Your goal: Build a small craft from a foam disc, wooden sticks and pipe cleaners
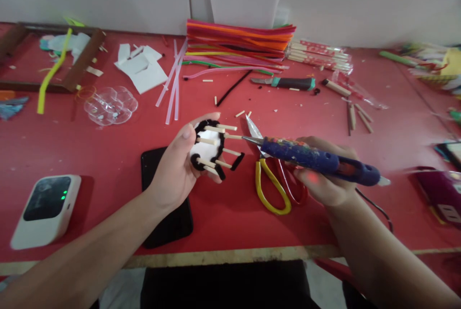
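Note:
My left hand [180, 165] grips a small round craft piece [208, 148], with a white disc base, a fuzzy black pipe-cleaner rim and several short wooden sticks standing out of it. Bits of black pipe cleaner cap two of the lower sticks. In my right hand [324, 174] is a blue hot glue gun [302, 155], its metal nozzle pointing left at the end of one stick. Whether the tip touches that stick I cannot tell. Scissors [272, 189] with yellow and red handles lie beneath the glue gun. Under my left wrist rests a black phone [169, 227].
Coloured pipe cleaners [237, 42] are piled at the back, beside wrapped wooden sticks [320, 56]. A utility knife [291, 83] lies in front of them. Glue sticks [175, 88], cut white card [144, 68] and a clear palette [111, 105] are at left. A white device [46, 210] stands near the front edge.

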Demonstrator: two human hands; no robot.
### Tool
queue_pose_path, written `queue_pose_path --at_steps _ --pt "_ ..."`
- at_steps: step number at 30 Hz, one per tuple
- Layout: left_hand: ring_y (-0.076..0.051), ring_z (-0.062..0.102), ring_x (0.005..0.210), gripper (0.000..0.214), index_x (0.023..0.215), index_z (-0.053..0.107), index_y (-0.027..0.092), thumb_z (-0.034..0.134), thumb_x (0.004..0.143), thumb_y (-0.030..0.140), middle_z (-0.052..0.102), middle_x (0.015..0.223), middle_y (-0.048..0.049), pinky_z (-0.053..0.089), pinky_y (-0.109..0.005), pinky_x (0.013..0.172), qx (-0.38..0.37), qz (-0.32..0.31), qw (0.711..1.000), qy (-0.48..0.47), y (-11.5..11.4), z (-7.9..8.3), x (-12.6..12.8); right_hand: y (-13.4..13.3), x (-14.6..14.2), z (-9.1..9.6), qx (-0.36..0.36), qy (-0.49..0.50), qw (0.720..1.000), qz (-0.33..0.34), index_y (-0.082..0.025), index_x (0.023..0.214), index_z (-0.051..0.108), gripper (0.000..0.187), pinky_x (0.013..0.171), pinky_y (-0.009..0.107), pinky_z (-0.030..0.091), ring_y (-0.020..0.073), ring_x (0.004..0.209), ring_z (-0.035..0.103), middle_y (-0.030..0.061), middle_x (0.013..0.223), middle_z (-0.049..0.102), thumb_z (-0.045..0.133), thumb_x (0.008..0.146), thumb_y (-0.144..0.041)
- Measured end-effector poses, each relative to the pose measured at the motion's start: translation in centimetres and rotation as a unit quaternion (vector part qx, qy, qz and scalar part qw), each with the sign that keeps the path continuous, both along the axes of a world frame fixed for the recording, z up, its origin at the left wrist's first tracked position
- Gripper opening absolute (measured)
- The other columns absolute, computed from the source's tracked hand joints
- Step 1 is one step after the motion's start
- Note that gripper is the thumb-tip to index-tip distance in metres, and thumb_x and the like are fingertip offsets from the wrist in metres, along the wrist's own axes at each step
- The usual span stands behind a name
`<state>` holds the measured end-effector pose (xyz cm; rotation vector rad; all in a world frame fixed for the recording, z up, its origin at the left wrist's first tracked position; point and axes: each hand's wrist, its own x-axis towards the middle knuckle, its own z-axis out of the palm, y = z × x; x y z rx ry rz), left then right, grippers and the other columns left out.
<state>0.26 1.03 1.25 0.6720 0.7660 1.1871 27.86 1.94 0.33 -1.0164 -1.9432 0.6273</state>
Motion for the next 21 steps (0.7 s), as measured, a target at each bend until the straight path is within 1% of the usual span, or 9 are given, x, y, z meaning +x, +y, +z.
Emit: queue_pose_path --at_steps 5,8,10,12,14,16,18,21 --pt "-0.015 0.071 0.065 0.047 0.125 0.067 0.022 0.062 0.093 0.056 0.072 0.100 -0.0044 0.061 -0.023 0.048 0.004 0.002 1.000 0.016 0.0 0.0 0.0 0.0 0.1 0.0 0.001 0.003 1.000 0.005 -0.025 0.089 0.068 0.013 0.046 0.030 0.043 0.0151 0.050 0.058 -0.0019 0.064 0.064 0.064 0.077 -0.023" --pt "-0.015 0.071 0.067 0.050 0.130 0.064 0.022 0.060 0.094 0.057 0.072 0.105 -0.0054 0.061 -0.023 0.049 0.005 -0.003 1.000 0.026 0.0 -0.1 -0.1 0.0 0.0 0.1 0.000 0.002 1.000 0.005 -0.025 0.088 0.067 0.011 0.046 0.029 0.043 0.0142 0.050 0.057 -0.0023 0.064 0.063 0.064 0.078 -0.024" --pt "-0.015 0.071 0.068 0.053 0.134 0.062 0.022 0.059 0.094 0.057 0.072 0.109 -0.0060 0.061 -0.023 0.049 0.006 -0.009 1.000 0.027 0.0 -0.1 -0.1 0.0 -0.1 0.1 -0.001 -0.003 1.000 0.001 -0.025 0.088 0.067 0.011 0.045 0.028 0.043 0.0135 0.049 0.056 -0.0025 0.064 0.063 0.064 0.078 -0.024" --pt "-0.015 0.071 0.069 0.052 0.133 0.063 0.023 0.059 0.094 0.056 0.072 0.108 -0.0059 0.061 -0.024 0.049 0.001 -0.008 1.000 0.021 -0.1 -0.1 -0.1 0.0 -0.2 0.3 0.004 -0.006 1.000 0.002 -0.025 0.087 0.066 0.010 0.044 0.028 0.042 0.0129 0.048 0.054 -0.0030 0.063 0.062 0.063 0.078 -0.024" --pt "-0.016 0.071 0.068 0.046 0.128 0.066 0.022 0.061 0.093 0.053 0.073 0.103 -0.0055 0.060 -0.024 0.049 -0.008 0.003 1.000 0.011 -0.1 0.0 -0.1 0.0 -0.4 0.4 0.020 -0.016 1.000 -0.001 -0.026 0.087 0.065 0.010 0.043 0.027 0.041 0.0118 0.046 0.051 -0.0039 0.062 0.060 0.062 0.077 -0.024" --pt "-0.018 0.071 0.068 0.042 0.123 0.069 0.022 0.062 0.093 0.050 0.073 0.097 -0.0056 0.060 -0.026 0.048 -0.020 0.011 1.000 -0.004 -0.1 0.2 -0.1 0.0 -0.4 0.6 0.046 -0.050 0.998 -0.007 -0.026 0.087 0.064 0.010 0.044 0.027 0.041 0.0114 0.046 0.050 -0.0040 0.063 0.060 0.063 0.077 -0.025" --pt "-0.020 0.072 0.068 0.041 0.123 0.069 0.022 0.061 0.093 0.049 0.072 0.093 -0.0059 0.059 -0.027 0.046 -0.026 0.015 0.999 -0.020 0.0 0.5 -0.1 0.0 -0.2 0.7 0.070 -0.091 0.993 -0.010 -0.025 0.088 0.062 0.010 0.048 0.028 0.043 0.0129 0.050 0.052 -0.0023 0.066 0.062 0.064 0.078 -0.029" --pt "-0.022 0.074 0.068 0.043 0.126 0.068 0.021 0.059 0.094 0.049 0.073 0.093 -0.0061 0.059 -0.029 0.046 -0.047 0.020 0.998 -0.042 0.1 1.0 -0.3 0.3 0.4 0.7 0.100 -0.119 0.988 -0.008 -0.025 0.095 0.063 0.020 0.054 0.031 0.046 0.0162 0.058 0.059 0.0015 0.075 0.067 0.066 0.080 -0.038"
